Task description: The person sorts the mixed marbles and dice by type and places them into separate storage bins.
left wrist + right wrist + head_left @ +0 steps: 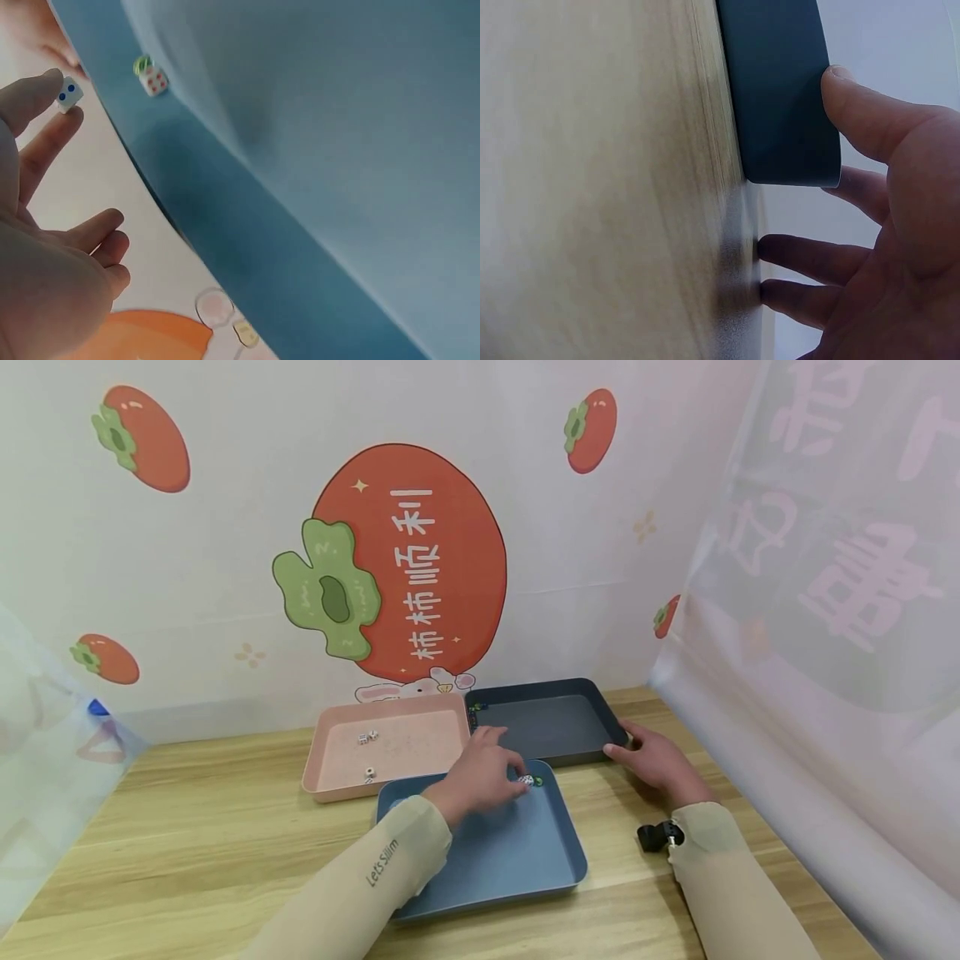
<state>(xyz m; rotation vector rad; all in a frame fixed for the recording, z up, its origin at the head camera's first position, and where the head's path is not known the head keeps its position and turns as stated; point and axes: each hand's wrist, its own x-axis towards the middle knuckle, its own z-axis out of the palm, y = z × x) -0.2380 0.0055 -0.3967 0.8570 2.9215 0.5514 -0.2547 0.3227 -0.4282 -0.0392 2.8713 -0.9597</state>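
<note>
My left hand [483,772] is over the far side of the blue tray [510,860]. In the left wrist view its thumb and a finger pinch a white die [70,94] with blue dots. Beside the held die, a white die with red dots [154,80] and a green die [141,65] lie together inside the blue tray. My right hand [656,760] grips the near right corner of the dark tray [551,760]. In the right wrist view its thumb [855,105] presses the tray wall, with a finger behind it.
A pink tray [311,768] stands at the back left with several white dice [370,772] in it. Small green and dark dice [477,708] sit in the far left corner of the dark tray. A printed cloth [225,568] hangs behind the wooden table [202,843].
</note>
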